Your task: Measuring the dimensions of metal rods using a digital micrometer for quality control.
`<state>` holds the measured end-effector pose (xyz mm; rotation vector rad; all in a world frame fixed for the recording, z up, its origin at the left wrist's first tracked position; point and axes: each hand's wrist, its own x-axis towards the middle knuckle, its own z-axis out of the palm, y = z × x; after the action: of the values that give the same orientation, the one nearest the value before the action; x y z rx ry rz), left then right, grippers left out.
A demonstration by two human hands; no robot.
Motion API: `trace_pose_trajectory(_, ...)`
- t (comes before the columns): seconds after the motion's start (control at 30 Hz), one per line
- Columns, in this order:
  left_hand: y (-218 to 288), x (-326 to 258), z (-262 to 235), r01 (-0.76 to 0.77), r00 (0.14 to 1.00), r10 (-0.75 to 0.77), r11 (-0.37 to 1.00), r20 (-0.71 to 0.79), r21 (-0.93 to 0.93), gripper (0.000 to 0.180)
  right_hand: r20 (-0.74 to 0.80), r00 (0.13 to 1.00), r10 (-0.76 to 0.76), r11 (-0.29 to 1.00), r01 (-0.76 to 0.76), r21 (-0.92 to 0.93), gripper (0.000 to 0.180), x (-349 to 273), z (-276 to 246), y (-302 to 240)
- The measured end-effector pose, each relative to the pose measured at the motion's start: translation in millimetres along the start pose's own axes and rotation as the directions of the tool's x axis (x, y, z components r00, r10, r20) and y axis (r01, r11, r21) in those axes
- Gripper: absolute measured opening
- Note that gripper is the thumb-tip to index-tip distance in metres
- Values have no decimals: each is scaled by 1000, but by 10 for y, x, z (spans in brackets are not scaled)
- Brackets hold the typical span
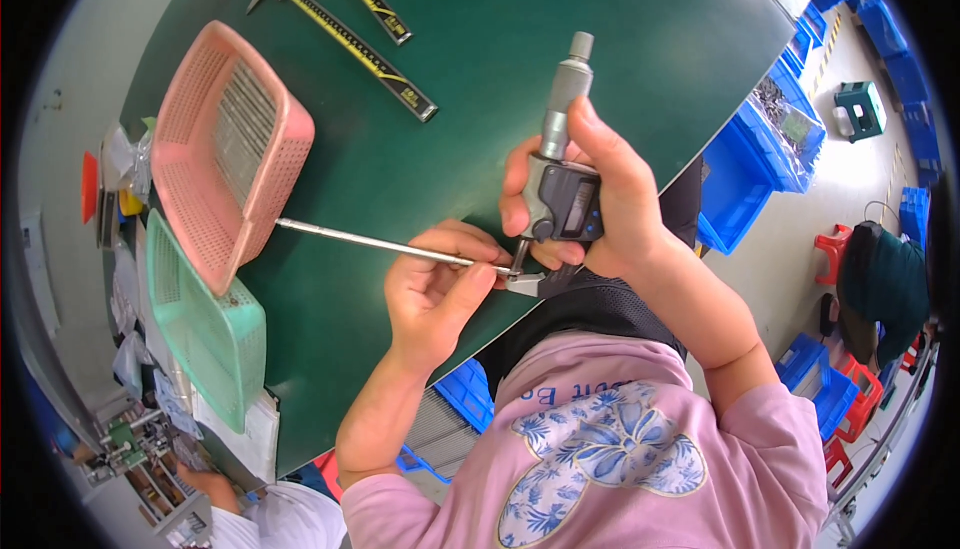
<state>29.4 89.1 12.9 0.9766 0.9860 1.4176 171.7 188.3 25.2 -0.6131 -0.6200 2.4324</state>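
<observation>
My right hand (622, 189) is closed around a digital micrometer (540, 194), its grey thimble pointing up and away from me. The thumb rests along the barrel, and fingers wrap the dark display body. In my left hand (430, 294), a thin metal rod (350, 236) is pinched between thumb and fingers. The rod's right end lies at the micrometer's measuring gap, between spindle and anvil; whether both faces touch it is too small to tell. Its left end reaches to the side of the pink basket (296, 134), which holds several similar rods (245, 129).
A green basket (205, 334) stands nearer me beside the pink one. Two calipers (360, 47) lie at the far left of the green table (450, 79). Blue bins (735, 189) stand beyond the right edge. A person in white (285, 519) works at lower left.
</observation>
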Motion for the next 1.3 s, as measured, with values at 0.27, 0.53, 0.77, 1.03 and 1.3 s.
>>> trace_pose_trajectory(0.27,-20,-32,-47,34,999,-34,999,-3,22,16,29,999,26,999,-27,46,62,15,-2,5)
trace_pose_trajectory(0.53,6,-32,-15,58,997,-60,997,-39,-42,16,24,999,34,996,-36,77,63,17,-7,-7)
trace_pose_trajectory(0.77,17,-19,-20,88,995,-89,995,-32,-51,15,11,1000,21,999,-22,40,62,5,-4,-23)
trace_pose_trajectory(1.03,13,-17,-33,61,998,-62,998,-23,-11,15,11,1000,28,999,-28,30,61,18,2,-13)
trace_pose_trajectory(1.3,27,-42,34,58,993,-60,998,-104,-20,11,59,997,43,997,-46,61,65,38,-5,27)
